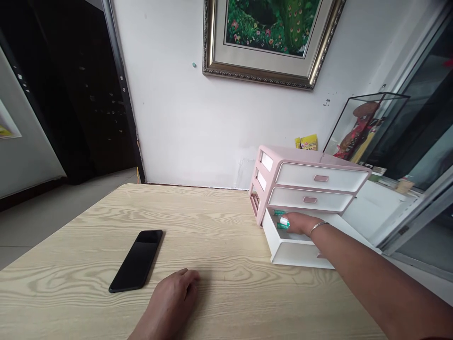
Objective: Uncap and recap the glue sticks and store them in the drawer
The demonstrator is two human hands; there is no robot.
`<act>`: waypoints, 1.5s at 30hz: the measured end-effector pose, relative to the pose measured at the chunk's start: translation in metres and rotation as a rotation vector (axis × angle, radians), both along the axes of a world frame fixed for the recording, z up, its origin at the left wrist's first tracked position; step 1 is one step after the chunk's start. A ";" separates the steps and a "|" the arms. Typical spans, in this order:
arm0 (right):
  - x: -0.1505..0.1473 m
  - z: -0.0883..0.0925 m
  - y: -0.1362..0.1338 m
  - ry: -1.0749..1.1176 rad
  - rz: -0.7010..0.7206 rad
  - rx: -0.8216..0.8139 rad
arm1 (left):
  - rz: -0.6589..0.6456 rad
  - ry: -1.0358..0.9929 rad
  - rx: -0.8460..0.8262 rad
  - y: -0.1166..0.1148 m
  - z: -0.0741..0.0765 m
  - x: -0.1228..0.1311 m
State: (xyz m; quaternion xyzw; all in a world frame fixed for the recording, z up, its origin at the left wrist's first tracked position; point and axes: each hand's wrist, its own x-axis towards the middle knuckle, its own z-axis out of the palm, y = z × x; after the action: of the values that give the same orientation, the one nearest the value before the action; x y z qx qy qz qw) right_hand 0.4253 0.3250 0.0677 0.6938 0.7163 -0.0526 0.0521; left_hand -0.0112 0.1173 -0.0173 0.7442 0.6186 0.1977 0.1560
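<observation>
My right hand [299,223] reaches into the pulled-out bottom drawer [300,254] of a small pink-and-white drawer unit [271,177]. Its fingers are closed on a small green-and-white cylinder that looks like a battery [285,221]. Two more green cylinders [280,212] of the same look lie in the drawer beside the fingertips. The rest of the drawer's inside is partly hidden by my hand and forearm. On the wooden table, my left hand [174,298] rests with its fingers curled in, and nothing shows in it. A black phone [136,260] lies flat to its left.
The upper two drawers [320,177] are closed. A yellow packet [307,142] shows behind the unit, near a glass case [361,127] with a figure inside. A framed picture [262,71] hangs on the wall behind the table [212,226].
</observation>
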 end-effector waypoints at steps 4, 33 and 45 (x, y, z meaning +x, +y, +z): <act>0.003 0.013 -0.010 -0.090 0.034 0.014 | -0.009 0.010 0.017 0.001 0.001 0.001; -0.276 -0.038 -0.153 0.572 0.622 -0.048 | -0.001 -0.413 0.155 -0.002 -0.005 -0.013; -0.295 -0.070 -0.131 1.209 -0.208 -0.164 | -0.073 -0.199 0.173 -0.006 -0.002 -0.007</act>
State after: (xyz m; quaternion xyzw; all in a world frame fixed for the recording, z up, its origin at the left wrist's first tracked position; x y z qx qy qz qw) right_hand 0.1302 0.1941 -0.0024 0.6012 0.5415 -0.4960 -0.3151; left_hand -0.0180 0.1116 -0.0192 0.7535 0.5534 0.3174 0.1588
